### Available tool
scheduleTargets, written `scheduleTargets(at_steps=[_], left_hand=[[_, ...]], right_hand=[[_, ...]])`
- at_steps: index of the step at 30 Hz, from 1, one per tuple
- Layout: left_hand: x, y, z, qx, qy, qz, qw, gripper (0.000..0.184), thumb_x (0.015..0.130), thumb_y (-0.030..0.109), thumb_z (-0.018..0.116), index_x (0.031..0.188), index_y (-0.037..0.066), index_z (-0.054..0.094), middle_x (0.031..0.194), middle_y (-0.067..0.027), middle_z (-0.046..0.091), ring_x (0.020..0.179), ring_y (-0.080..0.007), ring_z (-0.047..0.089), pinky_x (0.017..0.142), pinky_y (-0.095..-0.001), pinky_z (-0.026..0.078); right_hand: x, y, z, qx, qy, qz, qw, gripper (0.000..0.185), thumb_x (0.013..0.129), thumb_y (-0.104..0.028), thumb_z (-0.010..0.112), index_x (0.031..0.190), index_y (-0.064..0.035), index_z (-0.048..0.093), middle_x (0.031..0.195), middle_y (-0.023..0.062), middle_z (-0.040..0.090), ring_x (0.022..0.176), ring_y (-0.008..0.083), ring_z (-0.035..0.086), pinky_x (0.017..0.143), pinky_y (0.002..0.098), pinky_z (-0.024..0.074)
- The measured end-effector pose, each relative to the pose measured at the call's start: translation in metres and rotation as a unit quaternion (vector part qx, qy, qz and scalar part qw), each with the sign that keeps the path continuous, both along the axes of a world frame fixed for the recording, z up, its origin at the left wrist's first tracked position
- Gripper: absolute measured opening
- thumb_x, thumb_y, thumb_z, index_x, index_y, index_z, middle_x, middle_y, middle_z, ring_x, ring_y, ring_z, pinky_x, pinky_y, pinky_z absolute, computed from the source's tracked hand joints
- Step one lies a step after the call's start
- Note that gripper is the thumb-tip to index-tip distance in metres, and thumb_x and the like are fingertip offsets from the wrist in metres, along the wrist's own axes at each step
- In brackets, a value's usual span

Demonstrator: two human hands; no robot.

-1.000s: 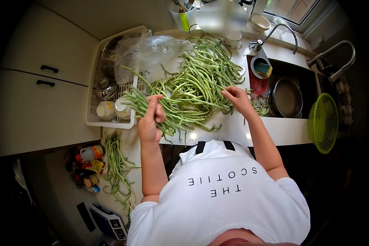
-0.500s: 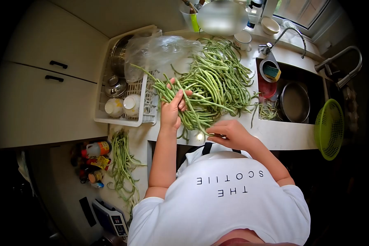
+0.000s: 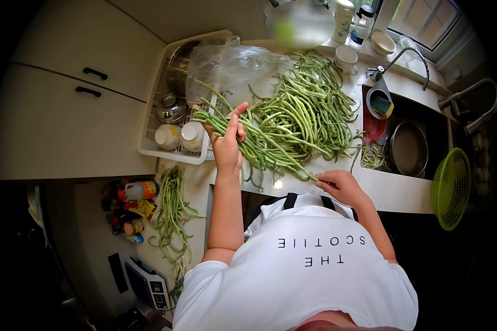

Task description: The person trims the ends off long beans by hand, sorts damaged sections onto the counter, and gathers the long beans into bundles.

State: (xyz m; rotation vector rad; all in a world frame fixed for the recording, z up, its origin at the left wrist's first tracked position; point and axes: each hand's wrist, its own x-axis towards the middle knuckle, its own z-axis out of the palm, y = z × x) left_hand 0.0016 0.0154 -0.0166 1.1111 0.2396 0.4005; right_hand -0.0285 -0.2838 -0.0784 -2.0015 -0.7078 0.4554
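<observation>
My left hand is closed round a bunch of long green beans, held at a slant over the counter with the beans' ends sticking out both ways. At the lower right end of the bunch, my right hand pinches the tip of a long bean between thumb and fingers. A large heap of long beans lies on the white counter just beyond both hands. Another pile of long beans rests on the counter to the left of my left forearm.
A white dish rack with bowls and a pot stands left, partly under a clear plastic bag. Right, the sink holds a metal basin and bean scraps; a green colander sits beside it. Bottles and a scale are lower left.
My right hand has moved right, away from my left hand, and now pinches a bean tip at the end of the bunch. My left hand keeps its hold. The view has shifted slightly.
</observation>
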Motion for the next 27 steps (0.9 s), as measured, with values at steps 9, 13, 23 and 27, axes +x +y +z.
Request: scheduleTargets(at_steps=[9,13,23,27], left_hand=[[-0.011,-0.019,0.035,0.142,-0.030,-0.130,0.981,0.088,0.098,0.004,0.044,0.148,0.037,-0.020,0.109,-0.0199,0.065,0.058,-0.0050,0.045,0.055,-0.0187,0.042],[-0.016,-0.044,0.038,0.151,-0.030,-0.250,0.956,0.087,0.097,0.003,0.044,0.148,0.029,-0.021,0.104,-0.0176,0.067,0.056,-0.0054,0.045,0.054,-0.0191,0.042],[-0.022,-0.061,0.031,0.144,0.072,-0.196,0.967,0.049,0.095,0.012,0.056,0.140,0.001,0.041,0.103,-0.0109,0.070,0.051,-0.0017,0.042,0.046,-0.0164,0.035],[-0.024,-0.069,0.025,0.147,0.090,-0.223,0.960,0.022,0.092,0.015,0.061,0.101,-0.002,0.071,0.090,-0.0050,0.071,0.049,-0.0001,0.042,0.044,-0.0165,0.031]], right_hand=[[0.010,0.016,0.019,0.027,0.025,-0.063,0.997,0.031,0.092,-0.013,0.060,0.123,-0.0061,0.058,0.098,0.0097,0.065,0.075,0.0209,0.060,0.064,0.0311,0.0466],[0.031,0.050,0.053,0.167,-0.009,-0.075,0.983,0.034,0.092,-0.010,0.059,0.126,-0.0066,0.055,0.093,0.0044,0.065,0.071,0.0116,0.057,0.063,0.0268,0.0459],[0.032,0.063,0.053,0.352,0.283,-0.074,0.889,0.019,0.095,-0.011,0.059,0.109,0.0015,0.063,0.089,0.0019,0.065,0.072,0.0064,0.058,0.064,0.0215,0.0489],[0.030,0.062,0.049,0.336,0.287,-0.065,0.895,0.018,0.096,-0.012,0.058,0.107,0.0010,0.065,0.087,0.0010,0.063,0.071,0.0063,0.057,0.065,0.0214,0.0490]])
